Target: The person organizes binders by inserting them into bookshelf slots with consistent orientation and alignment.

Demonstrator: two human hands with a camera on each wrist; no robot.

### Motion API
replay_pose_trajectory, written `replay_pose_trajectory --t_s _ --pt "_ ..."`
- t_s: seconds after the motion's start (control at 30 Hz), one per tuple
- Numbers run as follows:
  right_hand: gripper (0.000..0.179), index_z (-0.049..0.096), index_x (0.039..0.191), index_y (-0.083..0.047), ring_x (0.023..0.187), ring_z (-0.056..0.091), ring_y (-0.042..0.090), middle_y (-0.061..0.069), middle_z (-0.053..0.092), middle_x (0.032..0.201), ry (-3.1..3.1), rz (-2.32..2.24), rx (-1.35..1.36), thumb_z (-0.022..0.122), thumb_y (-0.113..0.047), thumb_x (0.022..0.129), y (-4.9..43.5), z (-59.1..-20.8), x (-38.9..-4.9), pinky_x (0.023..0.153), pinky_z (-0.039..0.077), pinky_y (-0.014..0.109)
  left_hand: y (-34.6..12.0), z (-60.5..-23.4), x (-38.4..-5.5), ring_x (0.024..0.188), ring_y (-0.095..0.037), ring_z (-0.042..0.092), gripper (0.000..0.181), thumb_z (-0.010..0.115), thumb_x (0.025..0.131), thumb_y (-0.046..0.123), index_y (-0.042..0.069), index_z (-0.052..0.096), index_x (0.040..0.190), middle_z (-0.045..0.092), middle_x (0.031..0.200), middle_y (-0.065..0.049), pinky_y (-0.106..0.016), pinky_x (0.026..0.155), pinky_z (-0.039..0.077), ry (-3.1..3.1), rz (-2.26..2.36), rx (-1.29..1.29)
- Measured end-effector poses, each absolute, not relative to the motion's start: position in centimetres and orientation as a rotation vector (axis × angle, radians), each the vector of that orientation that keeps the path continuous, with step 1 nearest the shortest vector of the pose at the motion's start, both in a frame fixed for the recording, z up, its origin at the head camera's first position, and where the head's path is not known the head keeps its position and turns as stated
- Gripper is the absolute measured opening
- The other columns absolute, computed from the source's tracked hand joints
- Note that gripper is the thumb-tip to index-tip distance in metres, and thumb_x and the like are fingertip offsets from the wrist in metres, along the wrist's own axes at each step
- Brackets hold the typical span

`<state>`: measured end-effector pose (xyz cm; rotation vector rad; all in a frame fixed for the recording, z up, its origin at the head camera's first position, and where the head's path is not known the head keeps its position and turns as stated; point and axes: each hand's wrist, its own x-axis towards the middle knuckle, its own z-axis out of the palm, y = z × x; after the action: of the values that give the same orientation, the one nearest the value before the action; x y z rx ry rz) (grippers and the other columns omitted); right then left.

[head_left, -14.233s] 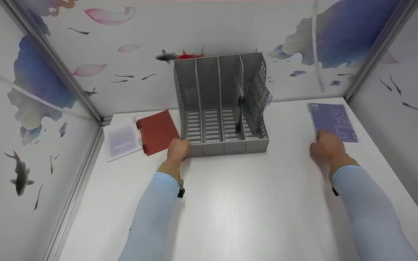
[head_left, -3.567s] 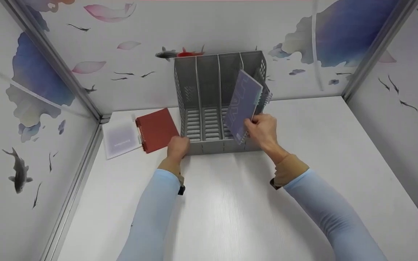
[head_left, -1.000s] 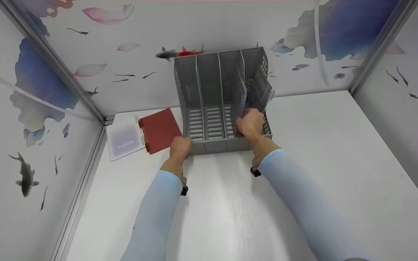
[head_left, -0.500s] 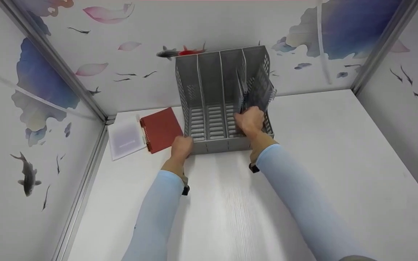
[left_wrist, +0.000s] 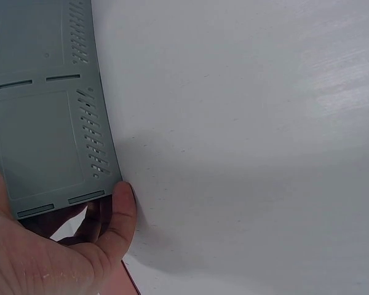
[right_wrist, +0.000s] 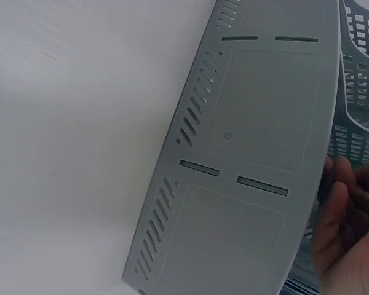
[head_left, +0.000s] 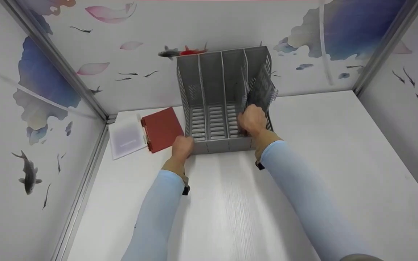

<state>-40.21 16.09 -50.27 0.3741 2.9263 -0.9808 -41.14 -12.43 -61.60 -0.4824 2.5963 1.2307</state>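
A grey file organizer (head_left: 212,146) with tall dividers stands against the back wall. My left hand (head_left: 182,146) grips its front left corner; in the left wrist view, thumb and fingers wrap around the corner's edge. My right hand (head_left: 253,119) reaches over the front lip into the right part, fingers curled at the lower end of an upright spiral notebook (head_left: 244,100). The hand hides much of that notebook. Another dark spiral notebook (head_left: 261,88) leans in the rightmost compartment. In the right wrist view, the fingers (right_wrist: 336,206) are bent just behind the organizer's front wall (right_wrist: 252,123).
A red notebook (head_left: 162,129) lies on the white table (head_left: 223,203) left of the organizer, close to the left hand. Beside it lies a pale purple-and-white notebook (head_left: 126,139). Patterned walls (head_left: 140,29) enclose the table at the back and sides.
The purple spiral notebook was lifted from the table's right side and stood in the organizer. In the last second my right hand shifts slightly right; my left hand keeps its grip.
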Motion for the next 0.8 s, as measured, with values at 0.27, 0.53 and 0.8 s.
replay_pose_trajectory --t_s 0.27,0.53,0.8 --pt "0.025 0.064 0.095 -0.012 0.083 0.061 0.026 0.006 0.062 0.091 2.925 -1.031 0.403 0.053 -0.028 0.11 16.0 -50.3 -40.6 0.079 0.057 0.05 -12.3 -61.4 -41.0 0.082 -0.023 0.065 0.031 0.049 0.106 0.028 0.009 0.072 0.098 0.063 0.089 -0.004 -0.035 0.066 0.059 2.593 1.237 -0.49" --pt "0.032 0.074 0.108 -0.006 0.091 0.066 0.028 0.011 0.073 0.102 2.897 -1.08 0.524 0.056 -0.032 0.111 15.6 -50.6 -41.1 0.09 0.062 0.055 -10.6 -55.2 -36.5 0.088 -0.022 0.061 0.035 0.045 0.108 0.023 0.002 0.073 0.113 0.059 0.094 -0.004 -0.032 0.072 0.054 2.616 1.203 -0.507" --pt "0.038 0.076 0.116 -0.001 0.102 0.075 0.035 0.018 0.079 0.114 2.897 -1.062 0.561 0.057 -0.034 0.111 15.5 -50.8 -41.4 0.097 0.063 0.059 -11.1 -57.4 -38.1 0.096 -0.027 0.065 0.037 0.046 0.107 0.025 0.003 0.075 0.116 0.069 0.104 -0.008 -0.038 0.079 0.059 2.595 1.227 -0.506"
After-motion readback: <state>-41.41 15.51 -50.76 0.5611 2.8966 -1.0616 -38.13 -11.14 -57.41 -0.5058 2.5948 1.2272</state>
